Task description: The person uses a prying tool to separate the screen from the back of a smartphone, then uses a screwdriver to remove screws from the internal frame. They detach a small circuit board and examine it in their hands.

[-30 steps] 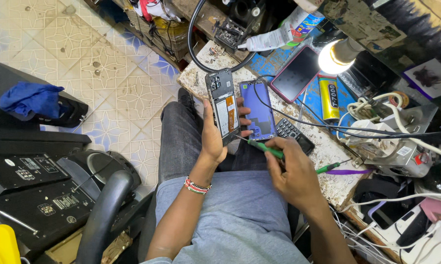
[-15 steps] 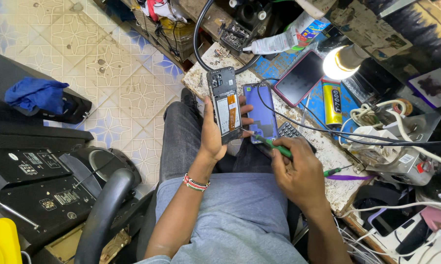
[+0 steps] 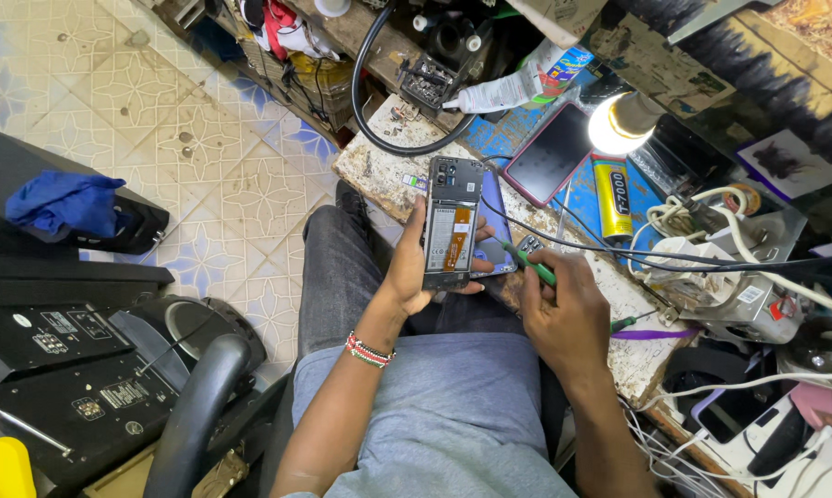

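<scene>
The left hand [image 3: 414,267] grips the opened phone [image 3: 452,221] upright over the lap at the workbench [image 3: 379,171] edge, and the right hand [image 3: 564,314] pinches a green screwdriver [image 3: 529,263] at its side — best kept square, phone steady, pressure light.

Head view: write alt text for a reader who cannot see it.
A seated person's left hand holds an opened smartphone upright, its insides exposed, while the right hand points a green-handled screwdriver at it, beside a cluttered workbench with a lit bulb.
</scene>
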